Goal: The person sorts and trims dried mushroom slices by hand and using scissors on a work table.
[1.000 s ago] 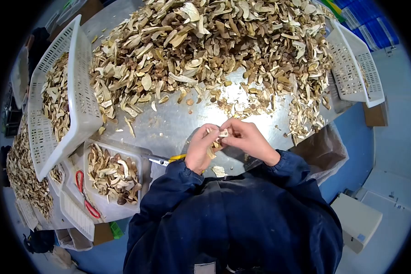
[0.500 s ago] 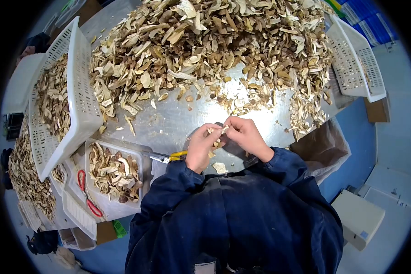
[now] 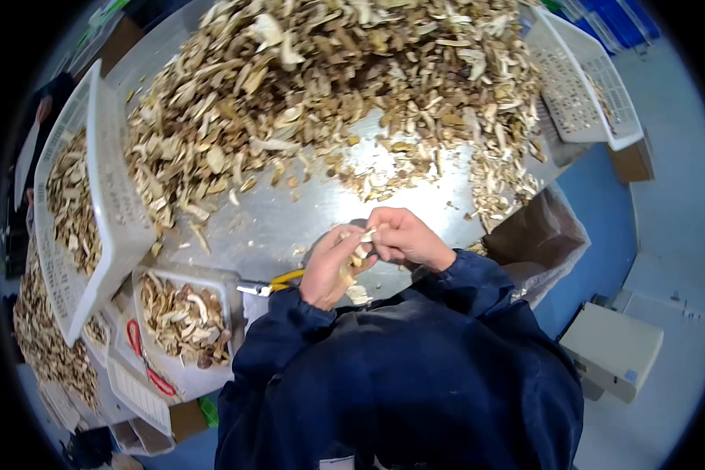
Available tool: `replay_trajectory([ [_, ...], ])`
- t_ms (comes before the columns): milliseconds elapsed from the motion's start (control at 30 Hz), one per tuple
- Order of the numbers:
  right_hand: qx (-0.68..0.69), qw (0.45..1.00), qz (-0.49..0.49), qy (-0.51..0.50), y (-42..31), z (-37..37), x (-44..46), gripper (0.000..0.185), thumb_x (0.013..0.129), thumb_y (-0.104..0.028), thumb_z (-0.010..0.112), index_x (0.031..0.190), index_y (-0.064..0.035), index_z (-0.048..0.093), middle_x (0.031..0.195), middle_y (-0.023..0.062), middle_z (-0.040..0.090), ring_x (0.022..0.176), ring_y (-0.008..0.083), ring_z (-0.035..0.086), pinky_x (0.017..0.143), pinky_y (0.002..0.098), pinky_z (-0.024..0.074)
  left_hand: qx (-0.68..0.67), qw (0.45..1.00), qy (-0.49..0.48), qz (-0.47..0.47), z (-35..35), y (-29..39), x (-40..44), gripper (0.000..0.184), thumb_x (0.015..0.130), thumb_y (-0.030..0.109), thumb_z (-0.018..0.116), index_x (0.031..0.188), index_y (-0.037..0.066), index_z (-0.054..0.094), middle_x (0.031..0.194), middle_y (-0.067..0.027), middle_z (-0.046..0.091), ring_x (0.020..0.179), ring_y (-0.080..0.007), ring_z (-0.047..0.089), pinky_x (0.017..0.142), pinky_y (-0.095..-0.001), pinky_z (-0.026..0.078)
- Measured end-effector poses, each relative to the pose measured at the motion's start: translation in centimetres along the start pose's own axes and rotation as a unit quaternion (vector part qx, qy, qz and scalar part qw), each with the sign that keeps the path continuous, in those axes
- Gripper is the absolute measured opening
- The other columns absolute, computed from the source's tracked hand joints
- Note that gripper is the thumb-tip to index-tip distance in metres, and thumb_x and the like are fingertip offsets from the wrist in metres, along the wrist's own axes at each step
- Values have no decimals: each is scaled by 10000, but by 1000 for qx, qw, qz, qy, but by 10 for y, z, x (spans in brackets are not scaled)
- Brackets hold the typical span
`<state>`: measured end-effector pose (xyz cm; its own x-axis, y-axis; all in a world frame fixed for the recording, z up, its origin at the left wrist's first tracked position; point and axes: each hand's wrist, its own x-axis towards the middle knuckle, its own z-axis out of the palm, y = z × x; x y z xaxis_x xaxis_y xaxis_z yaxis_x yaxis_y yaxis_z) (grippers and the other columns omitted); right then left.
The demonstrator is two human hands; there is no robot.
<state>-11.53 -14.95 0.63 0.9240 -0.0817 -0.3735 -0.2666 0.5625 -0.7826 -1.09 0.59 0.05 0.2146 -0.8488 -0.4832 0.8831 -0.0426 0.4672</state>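
Pinching a pale slice (image 3: 367, 235) between left hand (image 3: 327, 268) and right hand (image 3: 412, 240) now, over the near side of the table (image 3: 251, 231), right of the yellow-handled tool (image 3: 287, 277), apparently picking it over, next likely needing light, steady fingertip pressure.

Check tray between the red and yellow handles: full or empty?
Not empty: mushroom slices are piled inside the tray. Cannot tell whether they reach its top.

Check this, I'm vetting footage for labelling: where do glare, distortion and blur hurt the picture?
Head view: glare whitens part of the metal table beyond the right hand; head view: wide-angle bending, corners black; head view: heaped slices look soft, fine edges smeared.
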Motion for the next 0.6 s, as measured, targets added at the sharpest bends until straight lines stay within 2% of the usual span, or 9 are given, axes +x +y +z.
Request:
replay_trajectory([
  [67,13,1000,-9,-17,0,-3,-3,66,910,-83,516,909,-34,559,616,34,600,413,18,380,395,171,260,-6,1000,-20,-4,-4,-4,2,162,983,184,451,1075,59,496,942,-56,580,872,-155,597,805,-319,528],
  [200,27,995,-12,-94,-9,-12,-12,76,912,-92,538,913,-19,560,651,45,630,423,27,416,392,178,301,-47,997,39,-54,3,4,3,151,971,207,489,1028,66,497,920,-48,551,866,-137,569,769,-311,523],
  [300,-114,992,36,-31,-21,-18,-16,121,904,-116,553,926,-3,589,612,36,619,428,31,431,402,184,324,-95,991,-76,-60,-21,10,-22,143,957,209,516,985,69,500,917,-59,539,874,-142,558,757,-314,516],
  [333,-226,973,35,34,-31,-19,-21,155,898,-144,569,916,-4,634,629,29,628,448,32,469,422,180,355,-57,988,-111,-88,-32,14,-34,149,948,208,531,959,61,509,925,-64,542,890,-149,556,762,-320,515],
  [367,-288,951,-8,109,-41,-22,-25,177,898,-164,572,885,-16,669,626,20,627,472,36,502,441,178,380,-20,983,-143,-116,-42,17,-47,158,939,207,547,933,52,518,933,-69,544,906,-157,555,766,-326,513],
  [433,-384,878,-61,281,-47,-50,-32,187,895,-151,549,845,-31,684,620,14,626,505,61,537,473,202,415,91,978,-81,-170,-49,19,-73,164,934,206,556,899,48,529,936,-70,548,914,-167,553,759,-321,508],
  [467,-414,833,-102,353,-43,-73,-30,210,877,-186,561,840,-8,666,639,98,642,557,172,609,556,290,466,145,968,-47,-197,-49,19,-81,169,932,205,560,881,46,534,938,-70,550,918,-172,553,755,-318,506],
  [533,-545,709,-152,422,-52,-99,-30,176,840,-155,562,827,-5,654,714,186,636,654,335,629,593,374,486,141,966,-30,-213,-43,7,-83,168,933,204,556,878,46,546,945,-73,560,904,-168,564,750,-301,503],
  [600,-555,698,-113,438,-52,-108,-24,194,832,-191,570,822,-18,659,754,175,648,705,340,629,636,408,486,140,962,-28,-234,-48,-3,-74,152,936,203,551,925,51,557,949,-68,576,896,-144,579,735,-264,502],
])
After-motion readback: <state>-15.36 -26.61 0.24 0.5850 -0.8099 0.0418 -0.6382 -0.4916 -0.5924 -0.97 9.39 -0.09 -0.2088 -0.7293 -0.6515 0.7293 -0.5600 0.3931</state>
